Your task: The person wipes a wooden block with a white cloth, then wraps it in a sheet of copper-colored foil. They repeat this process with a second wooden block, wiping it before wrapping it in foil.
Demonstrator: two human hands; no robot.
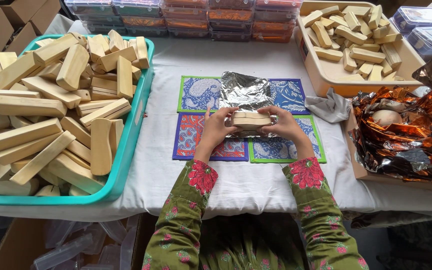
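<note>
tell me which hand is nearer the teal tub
Left. The left hand holds the wood block's end on the side facing the teal tub; the right hand holds the far end, nearer the beige tray.

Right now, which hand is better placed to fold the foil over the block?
Probably the right hand: the loose foil spreads slightly to its side. The left hand grips the block equally, so the edge is small.

Bright, even daylight, soft shadows, sharp focus; glare on the silver foil [245,91], slight wide-angle bending at edges.
</note>
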